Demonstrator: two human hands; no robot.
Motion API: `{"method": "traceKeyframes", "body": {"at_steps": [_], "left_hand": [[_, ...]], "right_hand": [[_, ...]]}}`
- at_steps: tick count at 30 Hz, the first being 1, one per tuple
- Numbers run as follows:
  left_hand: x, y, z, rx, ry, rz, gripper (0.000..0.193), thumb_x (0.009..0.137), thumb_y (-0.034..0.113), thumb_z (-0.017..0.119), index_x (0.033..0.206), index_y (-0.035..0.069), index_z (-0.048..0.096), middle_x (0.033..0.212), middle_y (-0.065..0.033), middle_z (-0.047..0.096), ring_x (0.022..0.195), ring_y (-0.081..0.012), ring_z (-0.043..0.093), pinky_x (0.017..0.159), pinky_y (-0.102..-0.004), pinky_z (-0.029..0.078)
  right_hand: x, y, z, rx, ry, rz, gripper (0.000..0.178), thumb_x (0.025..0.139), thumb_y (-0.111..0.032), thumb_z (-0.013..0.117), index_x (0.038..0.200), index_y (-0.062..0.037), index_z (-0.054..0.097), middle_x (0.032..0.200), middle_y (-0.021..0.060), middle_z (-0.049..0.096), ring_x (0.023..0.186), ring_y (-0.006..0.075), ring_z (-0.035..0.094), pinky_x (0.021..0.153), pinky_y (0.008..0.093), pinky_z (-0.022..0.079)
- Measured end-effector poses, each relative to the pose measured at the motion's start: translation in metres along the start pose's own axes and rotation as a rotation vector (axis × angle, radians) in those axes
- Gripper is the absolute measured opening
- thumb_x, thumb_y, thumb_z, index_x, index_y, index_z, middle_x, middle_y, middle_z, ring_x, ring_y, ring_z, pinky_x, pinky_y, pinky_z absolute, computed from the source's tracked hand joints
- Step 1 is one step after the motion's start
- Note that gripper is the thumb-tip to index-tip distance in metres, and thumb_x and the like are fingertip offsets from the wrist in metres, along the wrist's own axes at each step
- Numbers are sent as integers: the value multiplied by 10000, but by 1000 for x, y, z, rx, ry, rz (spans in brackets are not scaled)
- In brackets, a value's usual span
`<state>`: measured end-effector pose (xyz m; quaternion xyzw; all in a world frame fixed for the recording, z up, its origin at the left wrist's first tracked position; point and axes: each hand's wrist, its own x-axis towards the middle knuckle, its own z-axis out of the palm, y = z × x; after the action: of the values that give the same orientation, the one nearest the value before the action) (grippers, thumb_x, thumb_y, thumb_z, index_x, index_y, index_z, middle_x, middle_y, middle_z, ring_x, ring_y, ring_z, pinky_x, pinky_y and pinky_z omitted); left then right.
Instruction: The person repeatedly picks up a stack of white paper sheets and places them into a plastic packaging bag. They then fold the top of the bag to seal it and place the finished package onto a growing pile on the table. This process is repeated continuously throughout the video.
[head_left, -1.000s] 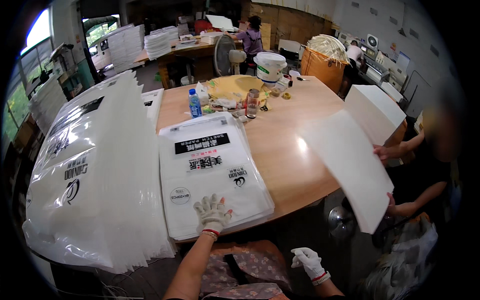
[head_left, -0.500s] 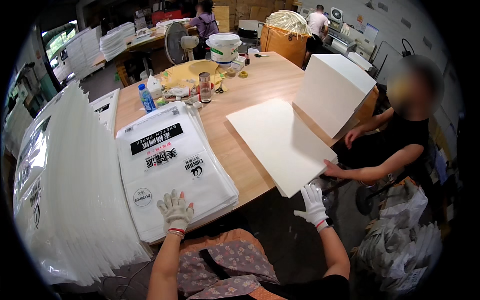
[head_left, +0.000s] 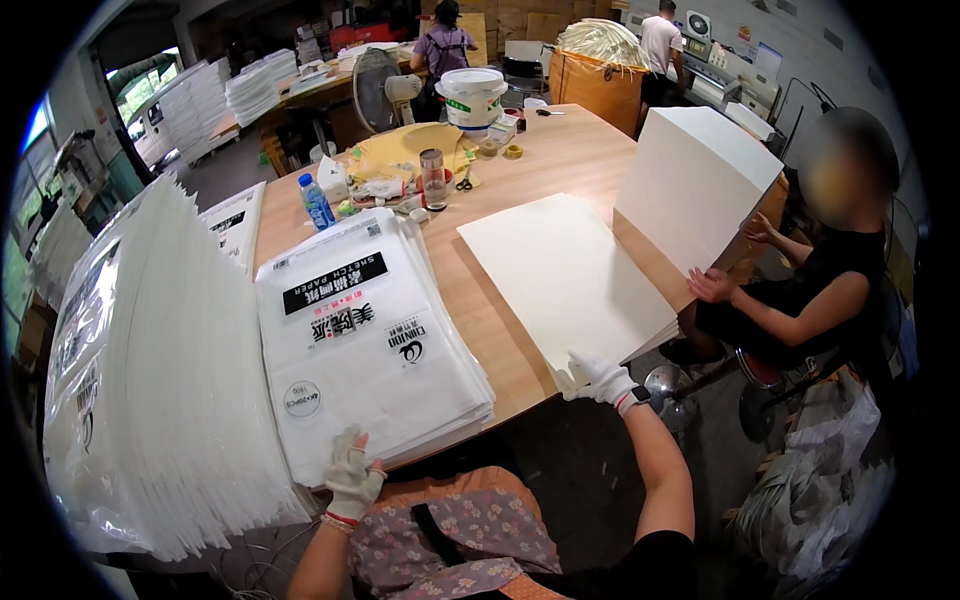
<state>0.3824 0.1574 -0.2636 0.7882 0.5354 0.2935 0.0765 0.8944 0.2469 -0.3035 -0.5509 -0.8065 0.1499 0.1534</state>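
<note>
My left hand [head_left: 355, 476], in a glove with bare fingertips, has its fingers apart at the near edge of a stack of printed white plastic bags [head_left: 350, 375]. It holds nothing. At the near corner of a stack of cream paper sheets [head_left: 565, 275], my gloved right hand [head_left: 602, 384] has its fingers over the top and its thumb low at the edge, closed on that corner. How many sheets lie between the fingers is hidden. The paper lies flat, its near right corner reaching past the table edge.
To the left rises a tall pile of clear plastic bags [head_left: 170, 370]. A seated co-worker [head_left: 800, 270] has both hands at an upright white paper block [head_left: 695, 185]. A blue-capped bottle [head_left: 316, 203], a glass tumbler [head_left: 432, 180], scissors [head_left: 465, 180] and a white bucket [head_left: 472, 100] stand or lie farther back on the table.
My right hand has moved left and onto the paper's near corner. My left hand has slid back toward me to the bag stack's edge. The co-worker's hand has moved from the sheets to the upright block.
</note>
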Motion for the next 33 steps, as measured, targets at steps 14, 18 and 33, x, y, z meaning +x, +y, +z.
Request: {"method": "traceKeyframes", "body": {"at_steps": [14, 18, 33], "left_hand": [[136, 142, 107, -1453, -634, -796, 286, 827, 89, 451, 1092, -16, 482, 949, -87, 529, 970, -200, 529, 844, -339, 470], [130, 96, 77, -602, -1080, -278, 340, 760, 110, 516, 1082, 1, 498, 991, -151, 549, 974, -244, 530, 785, -349, 478], [48, -36, 61, 204, 77, -227, 383, 827, 439, 560, 962, 89, 634, 872, -160, 632, 838, -299, 599, 784, -387, 469]], "right_hand": [[-55, -170, -60, 864, 52, 37, 236, 850, -255, 557, 1007, -87, 609, 926, 126, 619, 818, 311, 609, 675, 437, 520], [-118, -37, 12, 1577, 184, 588, 441, 935, -379, 475, 1158, -8, 558, 1123, 171, 598, 945, 291, 602, 790, 460, 504], [-115, -208, 16, 1022, 509, 469, 298, 864, -168, 647, 1097, 14, 607, 962, 65, 663, 808, 134, 616, 693, 282, 503]]}}
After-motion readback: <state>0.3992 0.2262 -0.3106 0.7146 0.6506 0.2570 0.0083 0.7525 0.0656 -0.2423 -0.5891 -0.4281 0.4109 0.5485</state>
